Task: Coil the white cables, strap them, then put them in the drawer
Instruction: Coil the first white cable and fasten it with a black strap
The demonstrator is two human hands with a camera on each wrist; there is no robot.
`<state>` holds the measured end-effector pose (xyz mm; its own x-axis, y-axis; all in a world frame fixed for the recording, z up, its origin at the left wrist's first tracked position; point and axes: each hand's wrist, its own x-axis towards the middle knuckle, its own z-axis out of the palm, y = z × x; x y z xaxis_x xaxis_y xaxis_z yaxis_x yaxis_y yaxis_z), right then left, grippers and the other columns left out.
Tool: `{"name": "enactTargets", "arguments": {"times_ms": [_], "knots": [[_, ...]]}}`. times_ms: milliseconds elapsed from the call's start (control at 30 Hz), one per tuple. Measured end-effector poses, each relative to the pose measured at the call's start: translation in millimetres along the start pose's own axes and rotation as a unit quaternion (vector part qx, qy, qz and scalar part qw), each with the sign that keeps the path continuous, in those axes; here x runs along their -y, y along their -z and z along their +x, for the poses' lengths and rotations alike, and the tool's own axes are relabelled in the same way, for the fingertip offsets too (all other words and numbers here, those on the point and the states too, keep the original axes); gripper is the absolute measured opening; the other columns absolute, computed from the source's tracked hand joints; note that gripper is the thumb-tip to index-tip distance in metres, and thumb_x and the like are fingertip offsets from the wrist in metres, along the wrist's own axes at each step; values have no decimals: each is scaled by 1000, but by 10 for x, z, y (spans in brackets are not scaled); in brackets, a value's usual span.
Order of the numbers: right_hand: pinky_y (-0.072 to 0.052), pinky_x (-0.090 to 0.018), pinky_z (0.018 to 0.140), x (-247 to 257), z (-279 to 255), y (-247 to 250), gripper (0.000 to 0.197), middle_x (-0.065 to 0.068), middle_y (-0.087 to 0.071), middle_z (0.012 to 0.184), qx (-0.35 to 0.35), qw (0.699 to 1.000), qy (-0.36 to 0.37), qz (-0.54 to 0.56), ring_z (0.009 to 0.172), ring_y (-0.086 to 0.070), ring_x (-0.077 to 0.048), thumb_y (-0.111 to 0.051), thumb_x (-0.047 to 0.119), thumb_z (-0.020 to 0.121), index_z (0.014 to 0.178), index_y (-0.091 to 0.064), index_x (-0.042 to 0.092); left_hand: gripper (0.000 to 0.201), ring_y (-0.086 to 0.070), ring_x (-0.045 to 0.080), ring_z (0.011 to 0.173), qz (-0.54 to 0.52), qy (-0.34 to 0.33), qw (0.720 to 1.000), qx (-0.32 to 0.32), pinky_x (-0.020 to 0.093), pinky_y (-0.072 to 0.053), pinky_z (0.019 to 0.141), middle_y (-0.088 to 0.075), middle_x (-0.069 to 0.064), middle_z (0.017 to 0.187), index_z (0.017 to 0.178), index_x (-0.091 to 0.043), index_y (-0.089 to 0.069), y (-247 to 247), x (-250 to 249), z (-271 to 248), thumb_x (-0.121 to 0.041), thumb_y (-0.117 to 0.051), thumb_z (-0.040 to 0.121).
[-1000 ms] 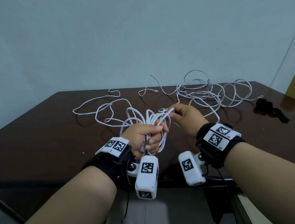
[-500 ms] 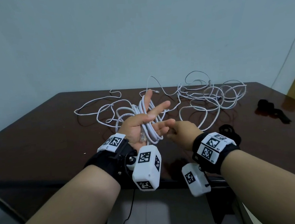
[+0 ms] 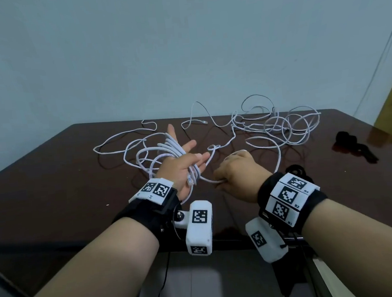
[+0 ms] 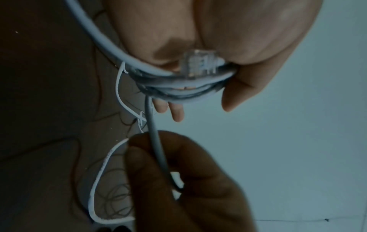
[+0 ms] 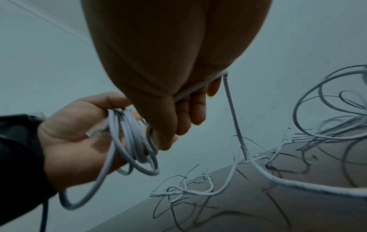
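My left hand (image 3: 184, 159) is held palm up over the dark table (image 3: 52, 183), fingers spread straight. A coil of white cable (image 3: 167, 150) lies across its palm, and the clear plug (image 3: 191, 180) rests near the wrist. In the left wrist view the plug (image 4: 198, 64) sits on the coil (image 4: 178, 81). My right hand (image 3: 233, 169), just right of the left, grips one strand of the white cable (image 5: 234, 117) in curled fingers. That strand runs from the coil (image 5: 131, 138) through the fist and back to the loose cable on the table.
A tangle of loose white cable (image 3: 282, 127) covers the back right of the table, with more loops (image 3: 119, 142) at the back left. Black straps (image 3: 352, 145) lie at the right edge, and another black strap (image 3: 295, 169) shows behind my right wrist. The table's front edge is below my wrists.
My left hand, which gripped the coil a second ago, has opened flat under it. My right hand has dropped from beside the coil top, towards me, drawing a strand across the palm.
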<state>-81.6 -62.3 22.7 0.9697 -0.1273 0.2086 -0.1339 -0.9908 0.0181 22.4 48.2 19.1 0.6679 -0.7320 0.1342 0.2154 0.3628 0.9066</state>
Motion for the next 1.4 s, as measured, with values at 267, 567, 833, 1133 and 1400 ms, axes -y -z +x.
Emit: {"name": "enactTargets", "arguments": {"times_ms": [267, 567, 833, 1133, 1400], "knots": [[-19, -29, 85, -13, -16, 44, 28, 8, -59, 74, -110, 993, -9, 40, 84, -43, -16, -69, 48, 71, 77, -67, 21, 95, -61, 39, 94, 114, 56, 990, 63, 57, -48, 89, -56, 30, 124, 148, -39, 1, 5, 29, -73, 7, -55, 87], [-39, -33, 91, -31, 42, 126, 9, -4, -68, 85, -56, 992, -4, 114, 96, -53, -24, -62, 10, 76, 82, -68, 13, 114, -63, 35, 85, 187, 111, 970, 109, 43, -54, 77, -64, 22, 94, 148, -40, 2, 123, 184, -29, 15, -64, 74], [-42, -32, 79, -118, 107, 117, 15, -3, -57, 80, -198, 955, -79, 208, 82, -51, -19, -58, 3, 75, 83, -63, 15, 42, -40, 14, 37, 314, 150, 924, 156, 31, -35, 55, -43, 0, 41, 82, 9, -55, 52, 131, -129, -30, -71, 75], [-44, -24, 68, -189, 191, 16, 11, 11, -56, 68, -180, 918, -143, 324, 64, -52, -10, -62, 15, 84, 81, -54, 23, 16, -41, 9, 35, 132, 114, 968, 180, 22, -43, 46, -46, -1, 47, 78, -5, -57, 63, 148, -150, -20, -54, 81], [-50, -32, 78, -262, 189, -26, 19, 6, -62, 73, -133, 922, -148, 333, 75, -62, -18, -63, 13, 83, 76, -56, 29, 17, -43, 8, 32, 96, 106, 973, 183, 21, -43, 41, -51, 1, 48, 85, -5, -56, 121, 180, -147, -22, -57, 88]]}}
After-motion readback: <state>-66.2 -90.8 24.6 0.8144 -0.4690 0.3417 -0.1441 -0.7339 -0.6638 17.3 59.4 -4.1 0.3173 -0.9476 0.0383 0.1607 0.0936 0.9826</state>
